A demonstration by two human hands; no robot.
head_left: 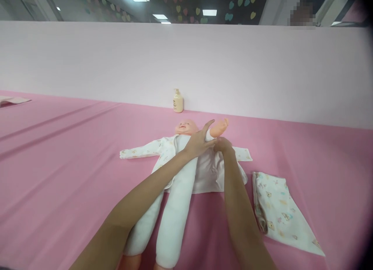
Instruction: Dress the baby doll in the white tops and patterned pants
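Note:
A baby doll with a white cloth body lies on its back, its head away from me. A white printed baby shirt lies spread under it, with one sleeve over the doll's arm on the left side. My left hand is closed round the doll's other arm, thumb stretched out; that arm is raised and outside the sleeve. Right beside it, my right hand has its fingers curled on the shirt near the armhole, the fingertips partly hidden. The flat sleeve sticks out to the right behind my right wrist.
A folded printed cloth lies to the right on the pink sheet. Against the white wall stands a cream pump bottle. Another piece of cloth is at the far left edge.

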